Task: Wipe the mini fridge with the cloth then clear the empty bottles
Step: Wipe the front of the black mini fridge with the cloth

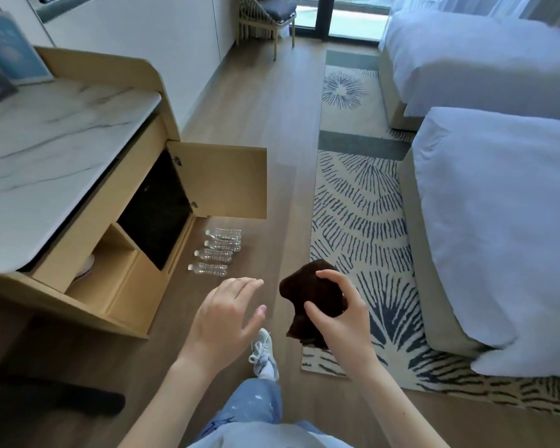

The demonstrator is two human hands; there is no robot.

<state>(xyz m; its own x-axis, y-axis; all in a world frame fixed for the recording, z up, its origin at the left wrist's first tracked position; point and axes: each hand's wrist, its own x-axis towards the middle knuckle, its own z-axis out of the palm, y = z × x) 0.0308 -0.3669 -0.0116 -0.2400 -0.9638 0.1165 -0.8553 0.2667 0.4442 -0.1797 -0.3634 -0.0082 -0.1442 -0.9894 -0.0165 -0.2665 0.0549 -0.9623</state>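
A black mini fridge sits inside a wooden cabinet, its front closed, with the cabinet door swung open beside it. Several clear empty bottles lie in a row on the wood floor just in front of the fridge. My right hand is shut on a dark brown cloth, held in the air to the right of the bottles. To the left of the cloth, my left hand hovers open with its fingers spread, just below the bottles and holding nothing.
A marble counter top with leaflets covers the cabinet at left. An open shelf is beside the fridge. Two white beds stand at right on a patterned rug. A chair is far back. My shoe is on the floor.
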